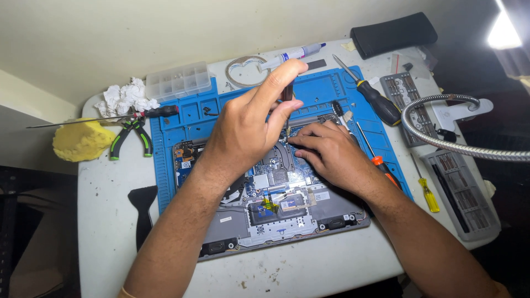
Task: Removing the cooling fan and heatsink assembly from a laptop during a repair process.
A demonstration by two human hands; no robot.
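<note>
An opened laptop (pixel 276 221) lies on a blue work mat (pixel 314 88), its circuit board and heat pipes exposed. My left hand (pixel 248 124) is raised over the board, fingers pinched around the dark handle of a small screwdriver (pixel 286 92) that stands upright with its tip down on the board. My right hand (pixel 331 152) rests flat on the board beside that tip, fingers pointing left and steadying the spot. It holds nothing that I can see.
Around the mat: green-handled pliers (pixel 130 138), a yellow sponge (pixel 83 140), crumpled tissue (pixel 124 96), a clear parts box (pixel 178 80), a syringe tube (pixel 292 54), several screwdrivers (pixel 375 99), a bit case (pixel 461 190), a flexible lamp neck (pixel 441 140) and a black spudger (pixel 142 207).
</note>
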